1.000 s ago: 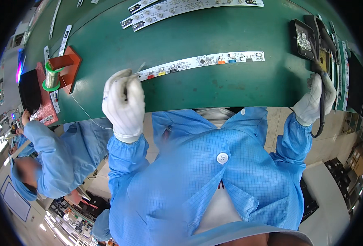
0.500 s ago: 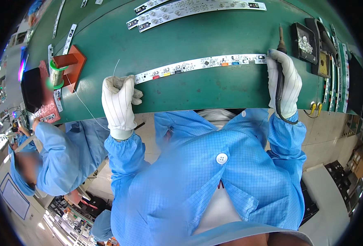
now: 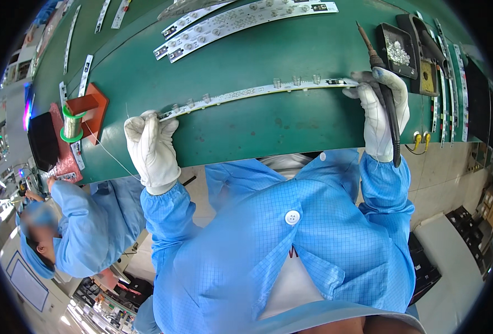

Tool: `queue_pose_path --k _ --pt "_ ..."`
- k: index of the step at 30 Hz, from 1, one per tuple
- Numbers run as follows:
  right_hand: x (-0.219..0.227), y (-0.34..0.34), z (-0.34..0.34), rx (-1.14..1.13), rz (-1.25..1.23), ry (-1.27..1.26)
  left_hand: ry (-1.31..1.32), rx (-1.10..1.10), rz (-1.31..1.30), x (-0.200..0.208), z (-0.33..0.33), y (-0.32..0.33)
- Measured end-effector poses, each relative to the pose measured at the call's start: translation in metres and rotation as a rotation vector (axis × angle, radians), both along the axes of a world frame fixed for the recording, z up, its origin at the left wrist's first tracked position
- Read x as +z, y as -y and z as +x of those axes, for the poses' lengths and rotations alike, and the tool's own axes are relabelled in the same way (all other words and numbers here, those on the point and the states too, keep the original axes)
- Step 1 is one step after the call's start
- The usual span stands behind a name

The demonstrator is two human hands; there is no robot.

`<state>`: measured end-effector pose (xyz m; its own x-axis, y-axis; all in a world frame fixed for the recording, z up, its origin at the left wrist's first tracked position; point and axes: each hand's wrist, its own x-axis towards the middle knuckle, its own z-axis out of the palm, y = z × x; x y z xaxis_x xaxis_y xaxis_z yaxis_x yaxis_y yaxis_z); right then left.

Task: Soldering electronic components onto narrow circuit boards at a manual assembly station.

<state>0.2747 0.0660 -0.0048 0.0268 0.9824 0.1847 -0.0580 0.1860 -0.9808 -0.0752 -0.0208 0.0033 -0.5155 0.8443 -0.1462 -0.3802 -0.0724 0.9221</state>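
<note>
Between two hands, one circuit strip, six springs

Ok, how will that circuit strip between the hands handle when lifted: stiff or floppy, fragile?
The circuit strip looks thin and narrow, so it is probably light. Spanning left hand to right hand without clear sag, it seems fairly stiff, though it may flex. The coil springs standing on its face could bend if pushed.

Left fingers are hiding one tip of strip board; right fingers are covering other. Fine markings are looking illegible. Blur is veiling coat. Top edge is cutting off greyish wrap.
</note>
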Motion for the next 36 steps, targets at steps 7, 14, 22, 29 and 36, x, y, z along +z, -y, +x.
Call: queue_pose_path --k 7,14,22,29,36 --pt "0.003 0.001 0.005 0.016 0.046 0.048 0.061 -0.044 0.055 -0.004 -0.003 -0.007" --pt "0.002 0.000 0.007 0.030 0.075 0.002 0.087 -0.059 0.072 -0.005 -0.002 -0.007" --pt "0.001 0.001 0.006 0.023 0.065 0.058 0.100 -0.082 0.031 -0.007 -0.003 -0.007" --pt "0.005 -0.001 0.002 -0.047 0.027 0.128 0.098 -0.143 0.081 -0.006 -0.012 -0.003" --pt "0.014 0.002 -0.012 -0.107 0.002 0.279 0.142 -0.176 0.078 0.000 -0.010 0.001"
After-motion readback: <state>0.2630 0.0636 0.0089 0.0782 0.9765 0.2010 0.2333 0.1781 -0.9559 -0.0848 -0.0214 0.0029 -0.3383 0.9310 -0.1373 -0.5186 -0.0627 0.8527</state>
